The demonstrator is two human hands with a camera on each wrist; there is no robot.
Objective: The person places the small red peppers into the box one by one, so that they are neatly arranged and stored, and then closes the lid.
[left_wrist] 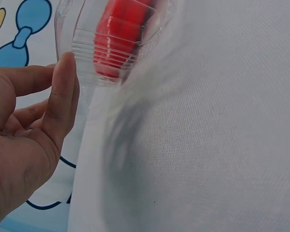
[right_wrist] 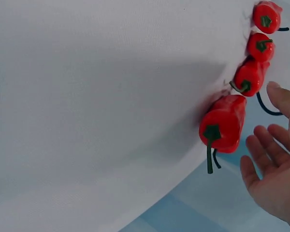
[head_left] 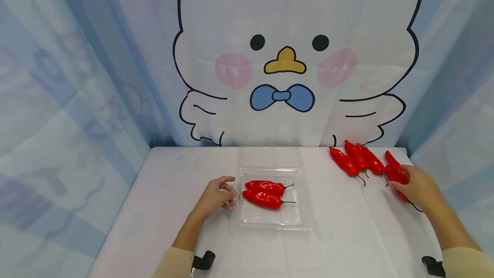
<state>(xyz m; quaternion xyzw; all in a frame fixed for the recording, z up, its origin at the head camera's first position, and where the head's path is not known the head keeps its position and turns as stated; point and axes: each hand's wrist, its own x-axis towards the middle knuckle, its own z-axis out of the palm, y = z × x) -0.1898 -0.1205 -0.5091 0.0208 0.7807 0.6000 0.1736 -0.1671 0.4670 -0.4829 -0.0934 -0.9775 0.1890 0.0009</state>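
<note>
Two red chili peppers lie side by side in an open clear plastic box, stems pointing right. My left hand is at the box's left side with loosely bent fingers; in the left wrist view a fingertip is right at the box's edge. More red peppers form a row at the table's back right. Over the right end of that row reaches my right hand, overlapping the peppers there. In the right wrist view its fingers are spread beside the nearest pepper, which has a green stem.
The box's clear lid is folded back toward the rear edge of the white-covered table. Behind the table hangs a curtain with a cartoon bird, and pale blue cloth drapes stand at both sides.
</note>
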